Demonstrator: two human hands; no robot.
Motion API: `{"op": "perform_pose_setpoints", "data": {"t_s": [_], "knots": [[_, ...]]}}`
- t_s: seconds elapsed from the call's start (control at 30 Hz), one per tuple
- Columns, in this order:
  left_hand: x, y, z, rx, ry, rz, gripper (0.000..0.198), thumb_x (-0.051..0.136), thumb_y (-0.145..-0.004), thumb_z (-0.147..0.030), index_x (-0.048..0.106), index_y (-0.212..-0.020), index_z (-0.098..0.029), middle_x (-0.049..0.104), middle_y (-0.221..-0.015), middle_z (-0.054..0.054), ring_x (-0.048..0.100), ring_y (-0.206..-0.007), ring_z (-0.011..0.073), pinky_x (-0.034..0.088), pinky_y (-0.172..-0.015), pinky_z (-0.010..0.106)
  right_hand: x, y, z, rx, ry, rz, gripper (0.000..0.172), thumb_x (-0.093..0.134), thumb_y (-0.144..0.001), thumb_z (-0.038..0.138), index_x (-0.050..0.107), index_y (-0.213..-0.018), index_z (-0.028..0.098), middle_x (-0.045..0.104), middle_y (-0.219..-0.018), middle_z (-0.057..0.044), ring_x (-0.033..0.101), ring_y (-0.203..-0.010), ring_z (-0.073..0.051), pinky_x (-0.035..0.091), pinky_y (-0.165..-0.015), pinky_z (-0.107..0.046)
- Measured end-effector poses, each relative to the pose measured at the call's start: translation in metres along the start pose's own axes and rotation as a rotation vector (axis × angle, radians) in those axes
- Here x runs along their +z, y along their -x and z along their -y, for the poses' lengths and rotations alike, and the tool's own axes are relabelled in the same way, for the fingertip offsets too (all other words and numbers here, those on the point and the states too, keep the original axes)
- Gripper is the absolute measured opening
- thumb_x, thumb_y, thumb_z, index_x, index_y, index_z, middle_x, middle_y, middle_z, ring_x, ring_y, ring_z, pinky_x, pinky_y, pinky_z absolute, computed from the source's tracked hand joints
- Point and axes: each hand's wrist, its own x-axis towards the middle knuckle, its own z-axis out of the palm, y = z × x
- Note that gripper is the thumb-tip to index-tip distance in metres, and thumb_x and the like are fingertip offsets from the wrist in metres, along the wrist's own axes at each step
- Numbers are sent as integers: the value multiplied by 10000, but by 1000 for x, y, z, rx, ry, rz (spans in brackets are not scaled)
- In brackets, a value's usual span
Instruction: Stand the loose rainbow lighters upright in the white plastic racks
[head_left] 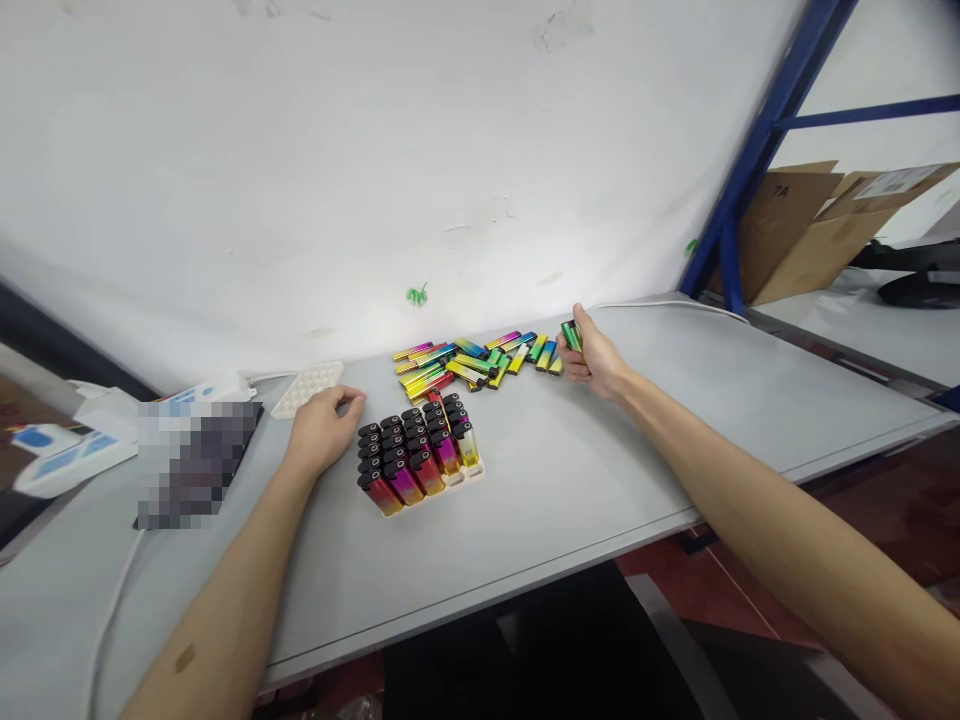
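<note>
My right hand (594,357) reaches far across the grey table (600,450) and is closed on a green lighter (571,335) at the right end of a loose pile of colourful lighters (472,360) by the wall. My left hand (321,432) rests on the table with fingers curled loosely, holding nothing, just left of a white tray (465,478). The tray holds several upright lighters (412,450) with black caps.
An empty white tray (307,388) lies by the wall behind my left hand. White devices (67,445) and a blurred-out object (196,460) sit at the left. A blue rack post (739,190) and a cardboard box (814,230) stand at the right. A white cable (112,620) trails off the table's left front.
</note>
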Motion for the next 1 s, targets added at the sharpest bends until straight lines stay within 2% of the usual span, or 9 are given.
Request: {"op": "perform_pose_setpoints", "data": {"t_s": [0.07, 0.17, 0.27, 0.47, 0.67, 0.87, 1.0], "knots": [[0, 0, 0, 3, 2, -3, 359, 462, -860, -431, 720, -985, -216, 762, -1110, 93, 681, -1041, 280, 504, -985, 389, 0, -3, -4, 20, 27, -35, 556, 358, -922, 722, 346, -654, 235, 201, -500, 91, 131, -404, -75, 143, -373, -222], [1, 0, 0, 0, 1, -12, 343, 472, -855, -427, 719, -974, -222, 767, -1087, 85, 685, -1021, 272, 507, -976, 377, 2, -5, -7, 6, 51, -80, 501, 380, -932, 629, 294, -626, 243, 188, -489, 85, 132, -400, -80, 143, -369, -226], [2, 0, 1, 1, 4, -10, 348, 470, -856, -429, 718, -980, -219, 765, -1085, 86, 685, -1019, 270, 506, -979, 376, 6, -4, -6, -2, 40, -66, 454, 396, -929, 562, 276, -624, 248, 180, -481, 86, 112, -400, -78, 108, -373, -224], [3, -1, 3, 1, 4, -13, 363, 464, -859, -435, 722, -978, -209, 764, -1084, 94, 689, -1015, 280, 509, -975, 394, 9, -2, -6, 6, 8, -14, 427, 397, -932, 521, 292, -623, 246, 192, -470, 85, 102, -396, -72, 97, -373, -220], [1, 0, 2, -4, -2, -10, 373, 458, -865, -437, 722, -992, -207, 762, -1099, 97, 685, -1031, 284, 506, -981, 400, 10, -1, -10, 69, -22, -21, 518, 377, -936, 655, 290, -638, 241, 178, -479, 99, 100, -395, -65, 102, -370, -214], [1, 0, 1, -4, -7, -4, 364, 460, -862, -430, 720, -982, -205, 760, -1099, 100, 683, -1030, 288, 509, -974, 407, 10, -1, -7, 36, -56, 10, 419, 362, -950, 485, 297, -617, 240, 179, -467, 91, 85, -395, -71, 90, -369, -218], [1, -1, 2, 8, 1, 0, 375, 455, -864, -434, 718, -995, -200, 758, -1105, 100, 681, -1033, 290, 503, -983, 414, 12, 0, -6, 33, -47, 24, 407, 358, -953, 454, 303, -612, 238, 180, -464, 89, 81, -397, -72, 84, -372, -220]]}}
